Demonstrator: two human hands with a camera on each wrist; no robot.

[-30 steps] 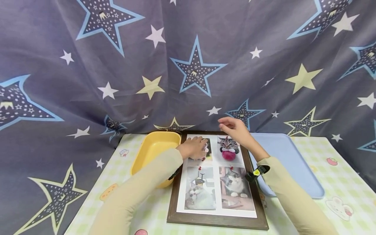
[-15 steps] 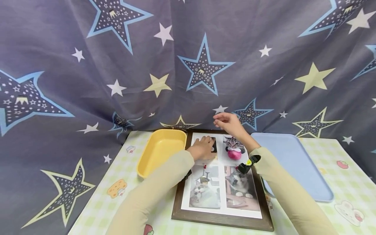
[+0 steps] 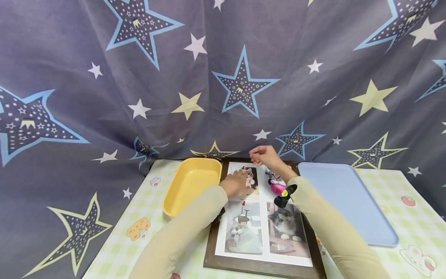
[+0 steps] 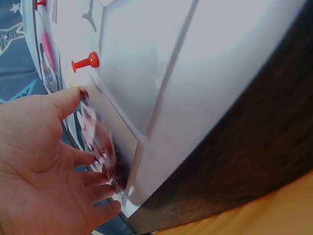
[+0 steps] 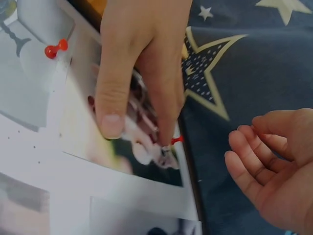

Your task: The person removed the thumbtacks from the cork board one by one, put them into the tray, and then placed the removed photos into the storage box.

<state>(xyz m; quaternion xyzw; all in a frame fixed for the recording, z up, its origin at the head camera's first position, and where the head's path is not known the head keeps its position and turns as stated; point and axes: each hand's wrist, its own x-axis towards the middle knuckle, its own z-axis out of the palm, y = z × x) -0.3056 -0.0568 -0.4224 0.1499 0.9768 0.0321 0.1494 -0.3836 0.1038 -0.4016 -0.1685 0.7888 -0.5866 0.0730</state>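
On the table lies a dark brown picture frame (image 3: 258, 269) with a white board holding cat photos. My left hand (image 3: 237, 185) spreads its fingers over the upper-left photo (image 3: 252, 175), touching its face and edges. A red pushpin (image 5: 177, 140) shows at this photo's top edge, beside a left fingertip. Another red pushpin (image 4: 88, 62) stands at the top of the lower-left photo (image 3: 244, 234). My right hand (image 3: 266, 155) hovers near the frame's far edge, fingers loosely curled and thumb near the forefinger. Nothing shows between them in the right wrist view (image 5: 271, 161).
A yellow tray (image 3: 189, 184) stands left of the frame, and a flat blue tray (image 3: 348, 201) lies to the right. Behind the table hangs a star-patterned curtain (image 3: 167, 128). My right forearm partly covers the upper-right photo (image 3: 278, 188).
My right hand has shifted left and lower, closer to the upper-left photo. The left hand has slid a little down that photo, so its top part and pushpin now show. The head view has turned slightly.
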